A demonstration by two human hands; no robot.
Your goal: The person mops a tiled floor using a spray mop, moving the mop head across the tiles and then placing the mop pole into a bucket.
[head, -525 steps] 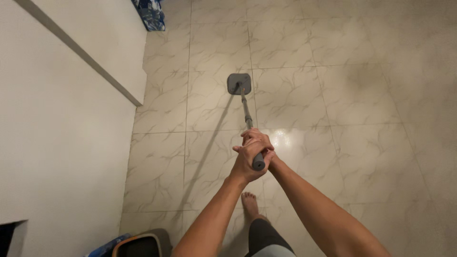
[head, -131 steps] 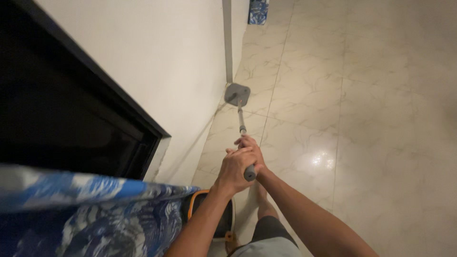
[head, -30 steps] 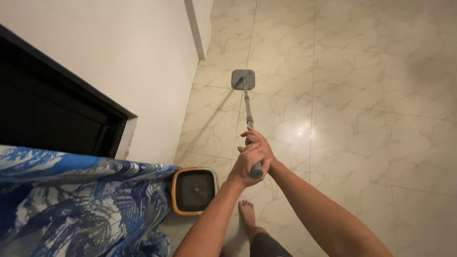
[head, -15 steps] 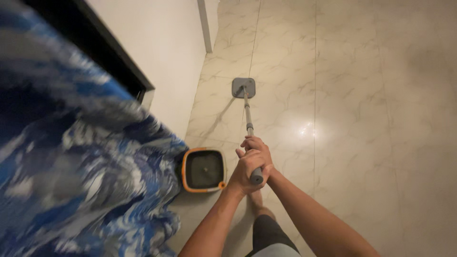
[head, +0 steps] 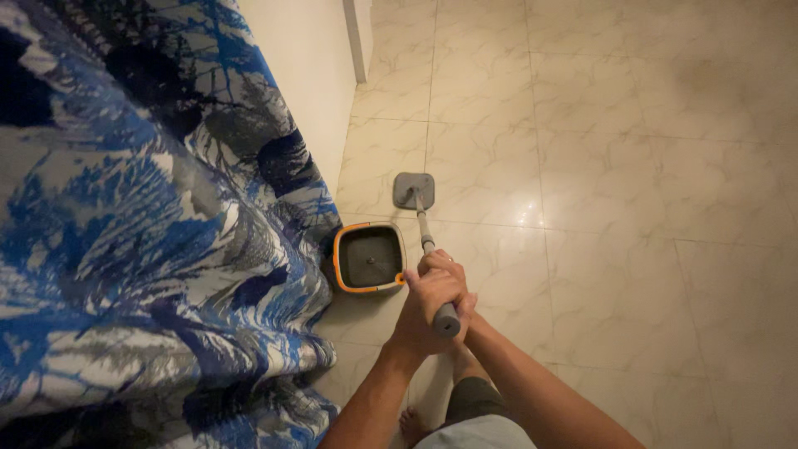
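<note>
Both my hands grip the top of a grey mop handle [head: 425, 237]. My left hand [head: 422, 309] wraps the handle near its dark end cap, and my right hand [head: 447, 268] closes over it just beyond, partly hidden behind the left. The pole slants forward and down to a flat square grey mop head [head: 413, 189] resting on the pale marbled tile floor [head: 615, 208]. A square grey bucket with an orange rim [head: 370, 258] sits on the floor just left of the pole, close to my hands.
A blue, white and grey patterned cloth [head: 141, 233] hangs over something at my left and fills that side. A white wall [head: 299, 75] runs behind it. My bare foot [head: 409, 424] shows below my arms.
The mop head has drawn back toward me and now lies beside the bucket. The view has swung left, so the patterned cloth fills more of the left side and hides the dark opening.
</note>
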